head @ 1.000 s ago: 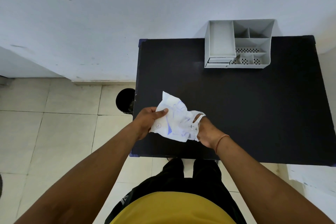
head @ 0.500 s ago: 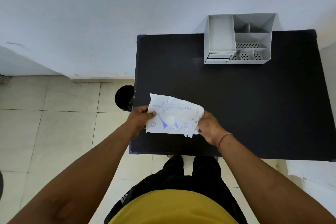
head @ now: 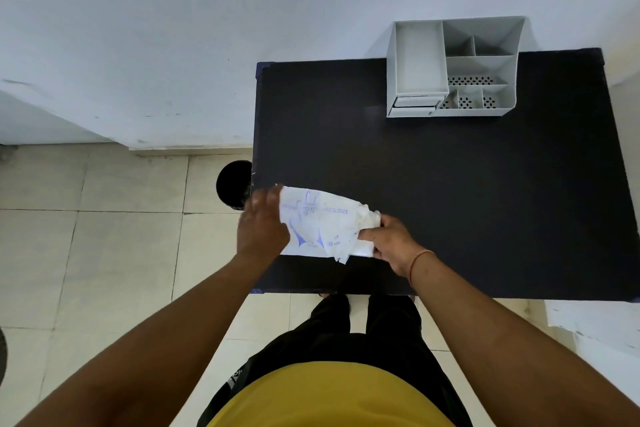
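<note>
A crumpled white plastic packet point(head: 322, 222) with blue print reading "gloves" lies near the front left corner of the black table point(head: 450, 184). My left hand point(head: 263, 225) lies over the packet's left end with its back to the camera and its fingers stretched forward; it is blurred. My right hand point(head: 388, 239) pinches the packet's crumpled right end between thumb and fingers. An orange thread circles my right wrist.
A grey desk organizer point(head: 417, 59) with several compartments stands at the table's back edge against the white wall. A black round bin point(head: 230, 184) sits on the tiled floor just left of the table. White sheets point(head: 595, 322) lie at the lower right.
The packet has been spread flatter and lowered toward the table. My left hand moved from pinching the packet's left edge to lying over it.
</note>
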`<state>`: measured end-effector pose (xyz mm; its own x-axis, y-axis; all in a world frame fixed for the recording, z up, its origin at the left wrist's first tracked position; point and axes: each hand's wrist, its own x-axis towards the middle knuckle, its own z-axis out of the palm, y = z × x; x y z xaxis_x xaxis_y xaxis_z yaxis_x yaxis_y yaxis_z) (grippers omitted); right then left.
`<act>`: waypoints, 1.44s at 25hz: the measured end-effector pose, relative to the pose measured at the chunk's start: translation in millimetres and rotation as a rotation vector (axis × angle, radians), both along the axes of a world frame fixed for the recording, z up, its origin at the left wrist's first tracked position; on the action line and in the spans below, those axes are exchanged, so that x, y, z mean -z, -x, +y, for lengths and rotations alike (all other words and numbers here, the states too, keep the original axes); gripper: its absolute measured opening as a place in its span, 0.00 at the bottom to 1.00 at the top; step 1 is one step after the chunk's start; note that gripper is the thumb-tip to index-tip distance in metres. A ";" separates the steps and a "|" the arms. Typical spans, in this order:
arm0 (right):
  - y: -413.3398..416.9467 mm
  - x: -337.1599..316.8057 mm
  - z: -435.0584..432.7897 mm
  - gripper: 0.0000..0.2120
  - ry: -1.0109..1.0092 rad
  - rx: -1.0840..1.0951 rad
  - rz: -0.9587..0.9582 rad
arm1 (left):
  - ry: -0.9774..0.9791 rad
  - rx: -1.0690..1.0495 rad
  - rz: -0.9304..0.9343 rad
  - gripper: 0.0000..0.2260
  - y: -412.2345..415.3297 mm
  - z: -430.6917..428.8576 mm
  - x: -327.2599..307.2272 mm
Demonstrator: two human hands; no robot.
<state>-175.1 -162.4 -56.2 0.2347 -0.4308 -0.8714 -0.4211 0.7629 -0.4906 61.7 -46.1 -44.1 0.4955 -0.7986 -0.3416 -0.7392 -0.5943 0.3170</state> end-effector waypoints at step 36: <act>56.7 -74.8 -50.3 0.17 -0.048 0.538 -0.473 | 0.016 -0.581 1.508 0.18 106.0 -114.4 -77.5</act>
<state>-231.8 -212.7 18.5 0.3575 -0.5564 -0.7501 0.2690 0.8305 -0.4878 -44.4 -160.5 33.4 -0.0454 -0.6406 -0.7665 0.5468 -0.6581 0.5176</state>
